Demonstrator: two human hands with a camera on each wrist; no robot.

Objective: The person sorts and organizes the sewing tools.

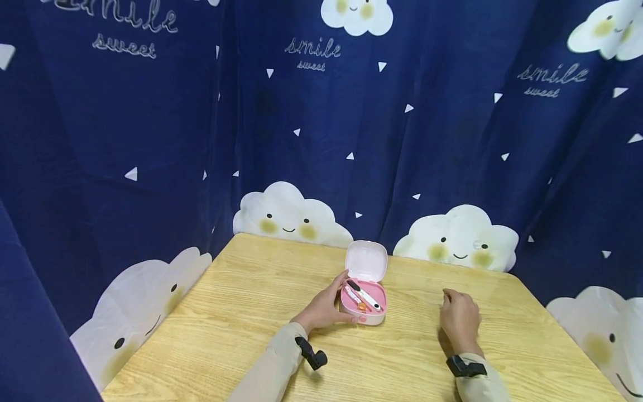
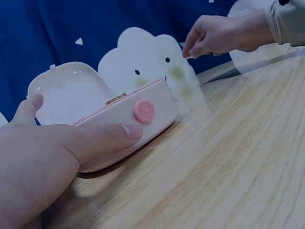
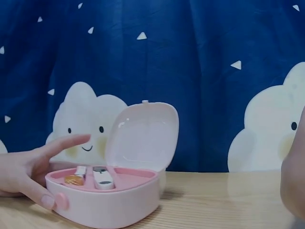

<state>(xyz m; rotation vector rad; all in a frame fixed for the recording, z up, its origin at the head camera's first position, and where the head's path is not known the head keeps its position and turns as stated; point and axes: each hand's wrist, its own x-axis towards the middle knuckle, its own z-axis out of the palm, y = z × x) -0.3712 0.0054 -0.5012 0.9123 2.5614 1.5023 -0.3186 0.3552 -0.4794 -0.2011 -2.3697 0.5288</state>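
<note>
A small pink-and-white case [image 1: 370, 319] sits on the table with its lid [image 1: 366, 261] raised. In its pink tray lie a long white tool with a dark end [image 1: 364, 296] and a shorter white piece with an orange part [image 1: 361, 306]. My left hand [image 1: 325, 307] holds the case from the left, thumb on the front beside the round pink button [image 2: 144, 111], index finger toward the hinge side. Over the table to the right, my right hand [image 1: 459, 318] has bent fingers, apart from the case. A tiny pale bit shows at its fingertips in the left wrist view; I cannot tell whether it is held.
The wooden table [image 1: 241, 307] extends around the case and both hands. A dark blue curtain [image 1: 311, 139] with white clouds and triangles hangs behind it and along the sides. Each wrist wears a black camera strap [image 1: 311, 353].
</note>
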